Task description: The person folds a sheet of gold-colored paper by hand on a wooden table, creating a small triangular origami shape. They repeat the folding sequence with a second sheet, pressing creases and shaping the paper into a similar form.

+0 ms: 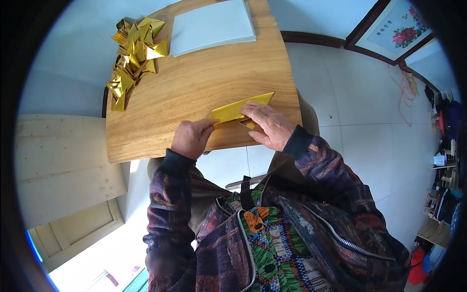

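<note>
A sheet of gold foil paper (233, 109), folded into a long slanted strip, lies near the front edge of the wooden table (204, 80). My left hand (192, 138) pinches its left end between thumb and fingertips. Fingers of my right hand (270, 124) rest spread on the strip's right part, with the thumb lower, near the table edge. A small folded flap shows under the strip beside my right fingers. At the table's far left lies a heap of folded gold foil pieces (136, 54).
White paper sheets (213, 27) lie stacked at the table's far side. A pale wooden board (65, 164) stands left of the table. On the right are a framed flower picture (397, 33), a pink cord (405, 95) on the tiled floor, and shelves with shoes (443, 200).
</note>
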A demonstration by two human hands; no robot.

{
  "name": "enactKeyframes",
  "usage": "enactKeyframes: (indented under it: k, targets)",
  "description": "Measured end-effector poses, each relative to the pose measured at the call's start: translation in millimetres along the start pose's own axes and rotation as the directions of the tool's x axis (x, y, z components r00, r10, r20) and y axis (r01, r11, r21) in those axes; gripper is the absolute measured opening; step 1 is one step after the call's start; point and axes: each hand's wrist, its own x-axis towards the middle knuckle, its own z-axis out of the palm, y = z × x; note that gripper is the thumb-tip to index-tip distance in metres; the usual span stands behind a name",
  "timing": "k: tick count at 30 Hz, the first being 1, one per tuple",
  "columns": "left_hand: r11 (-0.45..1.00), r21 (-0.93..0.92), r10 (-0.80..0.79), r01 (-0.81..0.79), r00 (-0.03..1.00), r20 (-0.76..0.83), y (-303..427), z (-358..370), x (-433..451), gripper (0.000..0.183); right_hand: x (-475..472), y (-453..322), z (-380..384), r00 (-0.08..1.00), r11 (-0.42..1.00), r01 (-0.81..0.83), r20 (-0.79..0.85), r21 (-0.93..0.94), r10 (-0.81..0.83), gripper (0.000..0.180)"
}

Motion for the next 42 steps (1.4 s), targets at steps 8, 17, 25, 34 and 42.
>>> enactKeyframes:
  k: [8, 17, 25, 34, 42]
  targets:
    - [0.987, -0.141, -0.071, 0.074, 0.997, 0.030, -12.7, 3.1, 35.0, 0.015, 2.0, -5.4, 1.0, 0.997, 0.999, -0.024, -0.074, 0.025, 0.026, 0.060]
    - [0.995, -0.080, -0.064, 0.061, 0.997, -0.037, -9.2, 9.8, 35.5, 0.020, 3.9, -9.3, 3.9, 0.996, 0.999, -0.042, -0.082, -0.025, 0.040, 0.057]
    - [0.991, -0.065, -0.125, 0.120, 0.988, -0.091, -0.8, 10.1, 35.1, 0.018, 5.9, -11.7, 5.8, 0.995, 0.994, -0.083, -0.069, -0.067, 0.078, 0.060]
    - [0.994, -0.007, -0.111, 0.111, 0.987, -0.112, -1.2, 12.8, 34.5, 0.019, 11.2, -19.3, 12.4, 0.993, 0.963, -0.113, -0.049, -0.245, 0.104, 0.068]
    - [0.996, -0.024, -0.085, 0.083, 0.988, -0.129, -1.3, 12.8, 34.7, 0.019, 18.6, -31.0, 21.5, 0.980, 0.938, -0.195, -0.011, -0.288, 0.200, 0.076]
